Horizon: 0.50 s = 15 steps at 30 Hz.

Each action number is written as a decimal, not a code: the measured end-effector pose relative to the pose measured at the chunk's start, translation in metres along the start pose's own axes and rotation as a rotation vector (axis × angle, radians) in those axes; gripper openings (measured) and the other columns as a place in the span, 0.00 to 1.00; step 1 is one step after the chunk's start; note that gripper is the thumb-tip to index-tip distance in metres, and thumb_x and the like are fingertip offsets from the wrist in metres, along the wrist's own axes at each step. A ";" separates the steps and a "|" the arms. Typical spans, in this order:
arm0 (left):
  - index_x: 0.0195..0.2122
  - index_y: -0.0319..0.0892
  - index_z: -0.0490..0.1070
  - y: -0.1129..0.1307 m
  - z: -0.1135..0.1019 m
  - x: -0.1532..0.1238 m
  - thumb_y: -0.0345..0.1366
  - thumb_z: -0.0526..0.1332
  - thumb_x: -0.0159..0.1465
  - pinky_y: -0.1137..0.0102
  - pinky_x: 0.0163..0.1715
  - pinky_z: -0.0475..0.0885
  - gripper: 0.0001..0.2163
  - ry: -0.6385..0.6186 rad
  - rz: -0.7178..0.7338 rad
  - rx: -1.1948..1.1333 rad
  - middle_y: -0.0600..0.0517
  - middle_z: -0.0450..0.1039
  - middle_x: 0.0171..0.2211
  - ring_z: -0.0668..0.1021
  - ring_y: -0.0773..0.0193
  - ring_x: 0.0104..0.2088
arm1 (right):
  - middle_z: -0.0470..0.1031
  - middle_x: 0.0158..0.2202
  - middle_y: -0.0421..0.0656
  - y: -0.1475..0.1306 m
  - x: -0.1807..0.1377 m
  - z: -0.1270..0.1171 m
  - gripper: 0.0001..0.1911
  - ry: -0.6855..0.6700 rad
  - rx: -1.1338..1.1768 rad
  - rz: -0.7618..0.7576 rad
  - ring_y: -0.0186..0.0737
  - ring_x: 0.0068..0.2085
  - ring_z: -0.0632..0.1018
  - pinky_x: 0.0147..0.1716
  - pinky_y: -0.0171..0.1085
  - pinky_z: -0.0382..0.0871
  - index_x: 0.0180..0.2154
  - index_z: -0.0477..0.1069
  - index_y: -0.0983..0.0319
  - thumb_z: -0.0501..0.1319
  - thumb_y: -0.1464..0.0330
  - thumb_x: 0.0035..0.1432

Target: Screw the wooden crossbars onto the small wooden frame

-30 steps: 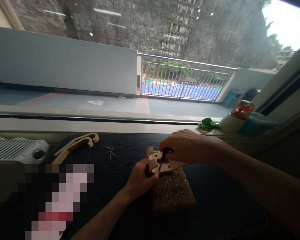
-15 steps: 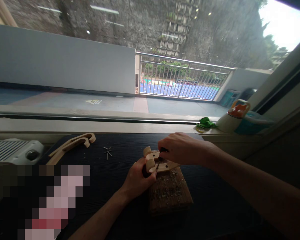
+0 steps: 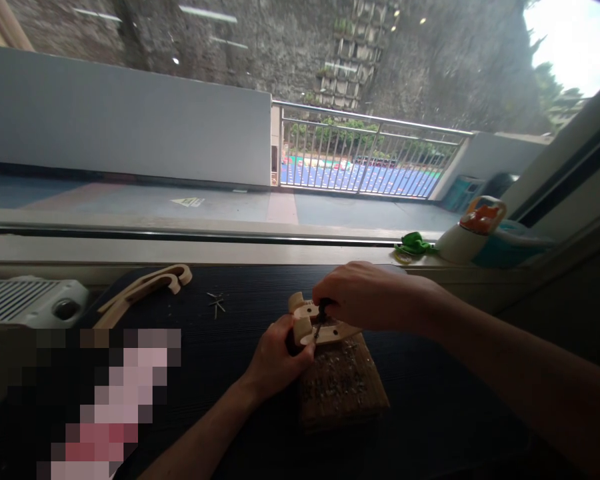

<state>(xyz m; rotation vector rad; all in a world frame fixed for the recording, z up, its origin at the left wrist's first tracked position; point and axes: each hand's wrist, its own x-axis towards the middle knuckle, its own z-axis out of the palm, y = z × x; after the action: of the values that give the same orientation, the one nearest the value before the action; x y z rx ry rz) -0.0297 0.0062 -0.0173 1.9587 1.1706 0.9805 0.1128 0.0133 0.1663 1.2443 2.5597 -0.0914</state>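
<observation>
My left hand (image 3: 275, 357) is closed around the curved end of a pale wooden hooked piece (image 3: 330, 335), its thumb near the front edge. The piece has two arms with dark round holes and rests on a brown wooden block (image 3: 345, 393). From above, my right hand (image 3: 367, 293) grips the dark handle of a screwdriver (image 3: 322, 312), whose shaft points down at the near arm by my left thumb. Whether the tip sits on a screw is too small to tell. Shiny bits of metal lie over the block's top.
Several loose screws (image 3: 217, 304) lie on the dark table (image 3: 235, 283). Two more hooked wooden pieces (image 3: 147, 287) are at the left, beside a white slatted appliance (image 3: 35, 300). A green cloth (image 3: 414, 244) and a white jug (image 3: 455, 241) with an orange top stand on the windowsill.
My right hand has turned slightly and shifted a little left around the screwdriver. My left hand keeps its hold on the wooden piece. The view has moved slightly.
</observation>
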 end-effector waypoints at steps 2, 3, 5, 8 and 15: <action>0.34 0.41 0.65 0.000 0.000 0.000 0.35 0.58 0.52 0.72 0.35 0.66 0.09 -0.008 -0.007 0.012 0.53 0.69 0.33 0.71 0.66 0.33 | 0.74 0.28 0.44 0.002 0.001 0.002 0.10 0.012 0.021 0.007 0.37 0.29 0.71 0.27 0.35 0.56 0.30 0.73 0.61 0.52 0.72 0.52; 0.35 0.41 0.65 -0.001 0.000 0.000 0.35 0.58 0.52 0.71 0.36 0.66 0.09 -0.013 -0.011 0.015 0.53 0.69 0.33 0.71 0.65 0.33 | 0.74 0.28 0.44 0.003 0.001 0.003 0.10 0.018 0.032 0.015 0.37 0.29 0.71 0.27 0.35 0.57 0.31 0.73 0.61 0.52 0.72 0.52; 0.36 0.42 0.65 0.000 0.000 0.000 0.35 0.58 0.52 0.71 0.37 0.66 0.10 -0.023 -0.019 0.015 0.52 0.70 0.34 0.71 0.65 0.34 | 0.74 0.29 0.44 0.004 0.001 0.005 0.11 0.031 0.047 0.027 0.36 0.29 0.71 0.27 0.35 0.57 0.31 0.72 0.61 0.52 0.71 0.53; 0.37 0.42 0.65 0.001 -0.001 0.000 0.35 0.57 0.52 0.70 0.38 0.66 0.11 -0.027 -0.024 0.008 0.52 0.70 0.35 0.71 0.64 0.35 | 0.74 0.29 0.45 0.004 0.001 0.007 0.11 0.041 0.038 0.041 0.36 0.29 0.70 0.26 0.35 0.56 0.32 0.72 0.62 0.51 0.69 0.54; 0.35 0.41 0.67 0.003 -0.001 0.000 0.34 0.58 0.51 0.72 0.35 0.66 0.10 0.006 -0.012 -0.049 0.53 0.70 0.32 0.71 0.66 0.32 | 0.73 0.28 0.44 -0.003 0.000 -0.001 0.11 -0.007 -0.042 0.029 0.35 0.27 0.70 0.25 0.34 0.56 0.33 0.72 0.63 0.52 0.68 0.53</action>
<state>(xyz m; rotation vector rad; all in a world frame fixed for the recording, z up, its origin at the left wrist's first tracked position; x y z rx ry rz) -0.0294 0.0052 -0.0139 1.9097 1.1502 0.9997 0.1108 0.0115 0.1667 1.2632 2.5232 -0.0350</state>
